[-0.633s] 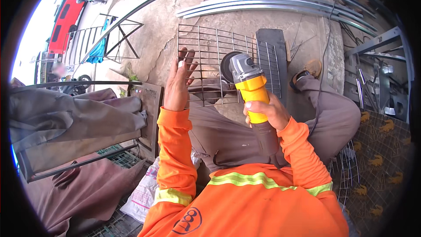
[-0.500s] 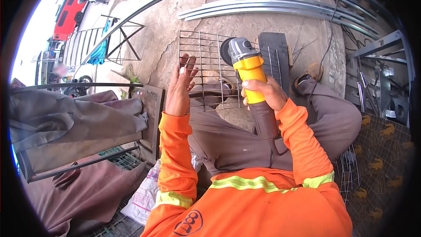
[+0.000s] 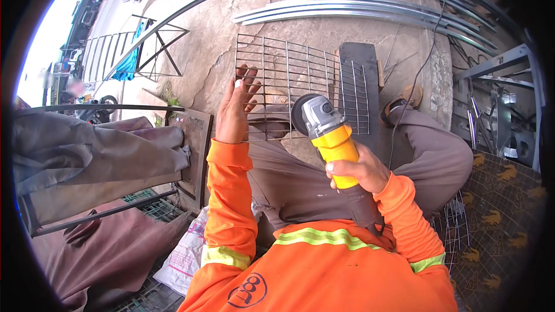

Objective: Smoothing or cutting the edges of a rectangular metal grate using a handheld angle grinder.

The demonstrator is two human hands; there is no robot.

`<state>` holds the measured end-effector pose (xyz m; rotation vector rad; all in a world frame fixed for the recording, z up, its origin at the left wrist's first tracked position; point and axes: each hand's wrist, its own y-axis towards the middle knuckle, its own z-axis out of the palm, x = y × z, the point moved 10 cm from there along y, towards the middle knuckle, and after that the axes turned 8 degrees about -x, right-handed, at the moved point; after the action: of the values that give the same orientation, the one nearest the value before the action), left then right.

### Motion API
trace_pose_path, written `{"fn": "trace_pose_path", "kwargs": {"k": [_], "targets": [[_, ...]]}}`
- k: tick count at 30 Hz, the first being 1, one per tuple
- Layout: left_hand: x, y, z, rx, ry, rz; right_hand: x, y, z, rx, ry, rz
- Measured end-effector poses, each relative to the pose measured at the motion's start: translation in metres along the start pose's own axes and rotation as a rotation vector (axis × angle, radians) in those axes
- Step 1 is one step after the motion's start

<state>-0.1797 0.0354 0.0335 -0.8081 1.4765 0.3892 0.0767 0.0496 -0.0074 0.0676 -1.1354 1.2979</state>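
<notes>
Concrete ground (image 3: 202, 43) lies cracked beneath metal bars (image 3: 335, 2) and wire mesh (image 3: 288, 75).

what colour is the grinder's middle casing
The grinder's middle casing is yellow; the head view shows it best.

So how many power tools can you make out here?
1: a yellow angle grinder, gripped in the right hand, near the lower edge of the wire mesh panel. Others may be hidden in the clutter at the sides.

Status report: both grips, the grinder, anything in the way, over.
Right grip closed around yellow angle grinder. Left grip at wire mesh's left edge, hold unclear. Disc overlaps mesh in view, contact unclear. Dark cord by right trouser leg.
</notes>
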Motion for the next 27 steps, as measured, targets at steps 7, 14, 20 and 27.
{"fn": "trace_pose_path", "kwargs": {"k": [7, 14, 20, 27], "targets": [[0.003, 0.0, -0.007, 0.005, 0.032, -0.034, -0.024, -0.076, -0.006, -0.058, -0.096, -0.019], [0.013, -0.002, -0.026, -0.091, 0.105, 0.047, -0.003, -0.109, -0.067, -0.388, -0.075, -0.128], [0.044, -0.007, -0.045, -0.243, -0.132, 0.01, 0.002, -0.137, -0.087, -0.496, -0.009, -0.158], [0.189, -0.05, 0.071, -0.229, -0.444, -0.216, -0.005, -0.144, -0.099, -0.531, 0.078, -0.182]]}}
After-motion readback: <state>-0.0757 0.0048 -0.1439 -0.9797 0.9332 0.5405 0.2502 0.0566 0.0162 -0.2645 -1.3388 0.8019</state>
